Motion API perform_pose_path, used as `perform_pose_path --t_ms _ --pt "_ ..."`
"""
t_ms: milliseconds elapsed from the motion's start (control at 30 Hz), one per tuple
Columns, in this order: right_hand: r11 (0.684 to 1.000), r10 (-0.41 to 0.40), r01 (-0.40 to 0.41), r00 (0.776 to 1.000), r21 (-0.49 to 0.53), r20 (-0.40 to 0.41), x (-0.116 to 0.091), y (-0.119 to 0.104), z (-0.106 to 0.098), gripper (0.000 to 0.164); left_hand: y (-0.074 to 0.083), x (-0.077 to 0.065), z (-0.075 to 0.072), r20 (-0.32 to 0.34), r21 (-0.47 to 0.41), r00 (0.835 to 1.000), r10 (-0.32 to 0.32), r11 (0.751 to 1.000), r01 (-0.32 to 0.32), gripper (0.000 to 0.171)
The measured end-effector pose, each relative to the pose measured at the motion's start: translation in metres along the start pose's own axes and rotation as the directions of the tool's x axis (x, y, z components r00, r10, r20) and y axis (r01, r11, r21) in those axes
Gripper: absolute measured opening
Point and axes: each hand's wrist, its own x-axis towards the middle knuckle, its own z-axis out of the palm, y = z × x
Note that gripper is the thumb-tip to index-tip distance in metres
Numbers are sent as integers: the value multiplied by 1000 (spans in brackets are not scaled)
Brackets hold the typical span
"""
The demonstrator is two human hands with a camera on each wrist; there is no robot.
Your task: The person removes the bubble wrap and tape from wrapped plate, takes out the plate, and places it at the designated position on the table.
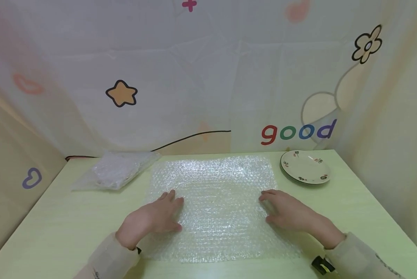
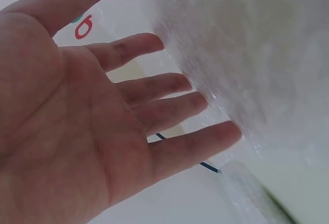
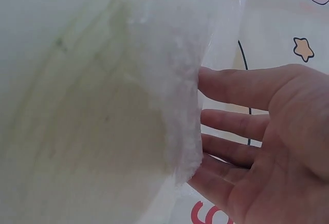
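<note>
A clear sheet of bubble wrap (image 1: 222, 217) lies spread over the middle of the table. On its left part rests my left hand (image 1: 156, 217), fingers spread and fairly straight; the left wrist view shows its fingertips (image 2: 226, 131) touching the wrap. At the sheet's right edge is my right hand (image 1: 292, 213), its fingers loosely extended and touching the wrap. In the right wrist view the right hand (image 3: 257, 136) meets the sheet's edge with its fingertips, and nothing is gripped. The underside of the sheet is hidden in the head view.
White plates (image 1: 306, 167) with small printed motifs are stacked at the back right. A clear plastic-wrapped bundle (image 1: 114, 170) lies at the back left. A printed curtain (image 1: 208, 77) hangs behind the pale green table (image 1: 55, 224). Beside the right sleeve shows a black strap (image 1: 323, 265).
</note>
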Motion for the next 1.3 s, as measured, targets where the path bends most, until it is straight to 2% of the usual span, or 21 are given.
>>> perform_pose_path --t_ms 133,233,367,533,900,1300 --pt "1000 -7 7 1000 -9 14 -1 -1 0 52 -7 -1 -1 -2 -20 1000 17 1000 -17 73" --pt "1000 -8 9 999 -26 34 -1 -2 0 57 -14 -1 -3 -24 -47 999 38 998 -39 66" --pt "999 10 -7 998 -46 61 2 -5 0 57 -23 0 -6 -95 -61 993 64 996 -70 53" --pt "998 4 -1 998 -56 61 6 -7 -1 55 -26 -4 -11 -152 -26 983 102 994 -107 48" --pt "998 48 -45 997 -51 66 3 -4 -4 56 -21 -2 -14 -165 20 977 138 990 -136 47" --pt "997 49 -45 997 -65 66 4 -4 -3 56 -25 -5 -14 -184 24 972 143 990 -141 45"
